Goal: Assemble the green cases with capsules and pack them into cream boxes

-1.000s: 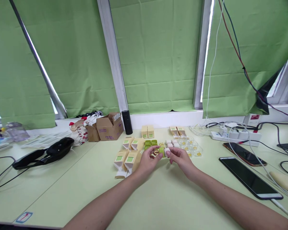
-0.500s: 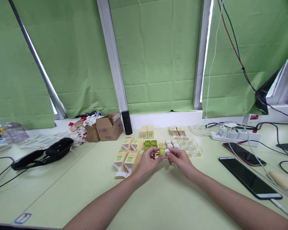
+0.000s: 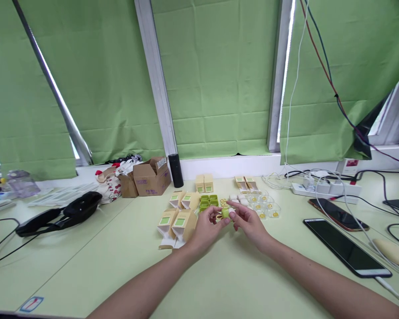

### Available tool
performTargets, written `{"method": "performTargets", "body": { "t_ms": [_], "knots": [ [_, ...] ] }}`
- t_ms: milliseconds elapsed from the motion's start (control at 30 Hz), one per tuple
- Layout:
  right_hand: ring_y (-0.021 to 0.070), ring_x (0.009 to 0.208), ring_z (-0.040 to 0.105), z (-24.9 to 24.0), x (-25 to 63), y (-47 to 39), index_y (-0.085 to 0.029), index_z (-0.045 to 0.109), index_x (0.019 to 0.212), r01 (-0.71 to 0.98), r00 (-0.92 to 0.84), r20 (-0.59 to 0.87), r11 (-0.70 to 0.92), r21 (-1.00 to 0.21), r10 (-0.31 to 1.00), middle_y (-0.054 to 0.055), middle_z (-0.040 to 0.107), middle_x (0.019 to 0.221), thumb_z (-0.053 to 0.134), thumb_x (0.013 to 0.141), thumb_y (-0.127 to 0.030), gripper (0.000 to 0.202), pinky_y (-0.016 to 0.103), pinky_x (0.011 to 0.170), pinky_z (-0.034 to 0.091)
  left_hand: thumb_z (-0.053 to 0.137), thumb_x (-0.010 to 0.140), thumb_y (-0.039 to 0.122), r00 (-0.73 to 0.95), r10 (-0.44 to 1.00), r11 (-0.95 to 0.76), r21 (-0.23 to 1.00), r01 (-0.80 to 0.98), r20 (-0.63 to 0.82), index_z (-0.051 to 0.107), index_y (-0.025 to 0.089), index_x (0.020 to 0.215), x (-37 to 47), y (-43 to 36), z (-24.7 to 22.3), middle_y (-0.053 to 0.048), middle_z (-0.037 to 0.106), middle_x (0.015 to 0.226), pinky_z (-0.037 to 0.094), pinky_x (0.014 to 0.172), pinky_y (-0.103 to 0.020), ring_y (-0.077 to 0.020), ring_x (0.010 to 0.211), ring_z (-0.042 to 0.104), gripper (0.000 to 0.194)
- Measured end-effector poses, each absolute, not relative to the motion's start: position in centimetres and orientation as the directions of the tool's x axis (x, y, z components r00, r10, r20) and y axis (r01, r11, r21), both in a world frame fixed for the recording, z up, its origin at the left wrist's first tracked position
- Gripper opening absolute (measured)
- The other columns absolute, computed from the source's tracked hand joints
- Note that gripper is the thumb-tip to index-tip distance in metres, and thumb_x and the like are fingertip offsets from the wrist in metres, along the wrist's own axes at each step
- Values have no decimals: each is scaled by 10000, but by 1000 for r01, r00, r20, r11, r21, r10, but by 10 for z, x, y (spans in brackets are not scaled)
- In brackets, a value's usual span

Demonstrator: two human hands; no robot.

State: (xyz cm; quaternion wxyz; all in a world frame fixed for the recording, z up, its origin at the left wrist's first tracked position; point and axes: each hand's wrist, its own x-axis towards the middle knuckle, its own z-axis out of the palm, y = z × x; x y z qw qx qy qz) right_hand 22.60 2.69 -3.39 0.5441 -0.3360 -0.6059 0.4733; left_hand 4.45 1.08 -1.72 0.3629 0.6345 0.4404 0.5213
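My left hand (image 3: 208, 223) pinches a small green cup-like piece (image 3: 225, 212) between thumb and fingers, with a yellow ring-like part beside it. Thumb and index finger of my right hand (image 3: 251, 222) close on a small white piece (image 3: 231, 210) at the cup's right end. How far the white piece sits inside the green one, I cannot tell. Just beyond my hands stand several green pieces (image 3: 209, 201) in rows. Small yellow pieces (image 3: 223, 202), white pieces (image 3: 242, 201) and clear domed pieces with yellow centres (image 3: 267, 206) lie to their right.
Open cartons with green labels (image 3: 179, 221) stand left of my hands, and closed cartons (image 3: 204, 183) behind. A cardboard box (image 3: 152, 177) and black cylinder (image 3: 175, 170) line the wall. Phones (image 3: 347, 248), cables and a power strip (image 3: 326, 190) lie right; a black headset-like item (image 3: 60, 212) lies left.
The white piece has gone closer against the green cup and shows less. My right fingers have spread slightly over its end. Both hands remain in nearly the same place.
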Motion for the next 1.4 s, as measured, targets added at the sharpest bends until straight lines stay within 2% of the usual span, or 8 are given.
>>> {"method": "performTargets", "body": {
  "t_ms": [167, 333, 600, 700, 833, 967, 1133, 1400],
  "knots": [
    [164, 628, 535, -39, 225, 31, -235, 785, 1166, -121, -190, 378, 361, -925, 906, -21, 591, 732, 781, 848, -659, 530, 317, 579, 497, 847, 837, 510, 20, 911, -394, 857, 332, 411, 790, 228, 1125, 45, 2, -13, -126, 702, 1153, 491, 943, -423, -327, 1121, 625, 407],
    [166, 659, 582, -40, 222, 33, -228, 743, 1202, -175, -162, 364, 336, -925, 917, 7, 660, 831, 781, 853, -668, 563, 313, 576, 512, 805, 900, 440, 15, 814, -534, 739, 411, 580, 708, 298, 1356, 45, -10, -7, -125, 618, 1395, 379, 1189, -526, -372, 1398, 476, 487],
    [133, 571, 582, -40, 219, 29, -190, 678, 1059, -231, -126, 334, 299, -926, 934, -37, 611, 722, 829, 783, -708, 606, 285, 525, 531, 680, 979, 319, 234, 754, -595, 488, 639, 614, 547, 260, 1529, 42, -9, -19, -152, 558, 1474, 551, 1060, -574, -356, 1272, 636, 569],
    [137, 549, 590, -43, 217, 27, -200, 626, 1043, -237, -183, 320, 275, -932, 930, -52, 616, 672, 826, 793, -704, 598, 273, 500, 523, 616, 1021, 310, 264, 749, -605, 463, 648, 608, 515, 231, 1546, 43, -7, -22, -165, 548, 1525, 562, 1082, -548, -339, 1320, 632, 541],
    [154, 591, 619, -45, 216, 24, -211, 592, 1049, -231, -218, 337, 287, -930, 916, -32, 660, 695, 792, 841, -687, 557, 267, 503, 529, 575, 1048, 315, 240, 764, -605, 536, 589, 599, 532, 213, 1535, 44, -6, -22, -164, 572, 1551, 504, 1170, -526, -330, 1432, 562, 499],
    [194, 724, 667, -42, 220, 24, -193, 637, 1064, -142, -213, 387, 364, -921, 897, 15, 686, 770, 751, 878, -682, 535, 266, 525, 532, 617, 1040, 427, 157, 832, -537, 700, 472, 532, 567, 222, 1521, 44, -6, -20, -165, 610, 1528, 549, 1100, -491, -325, 1337, 632, 526],
    [197, 781, 669, -38, 226, 23, -188, 694, 1059, 68, -206, 485, 507, -859, 850, 48, 695, 866, 716, 945, -574, 403, 283, 575, 560, 652, 1022, 499, 132, 902, -426, 898, 111, 412, 549, 190, 1542, 45, 1, -20, -179, 672, 1454, 549, 1117, -459, -312, 1319, 664, 614],
    [221, 889, 729, -38, 231, 20, -257, 605, 1384, 351, -278, 808, 837, -419, 520, 145, 668, 1333, 667, 1006, -283, 383, 349, 653, 664, 795, 905, 554, 192, 918, -329, 937, -120, 347, 656, 144, 1433, 47, 9, -25, -211, 683, 1437, 557, 1116, -503, -358, 1295, 683, 683]
  ]
}}
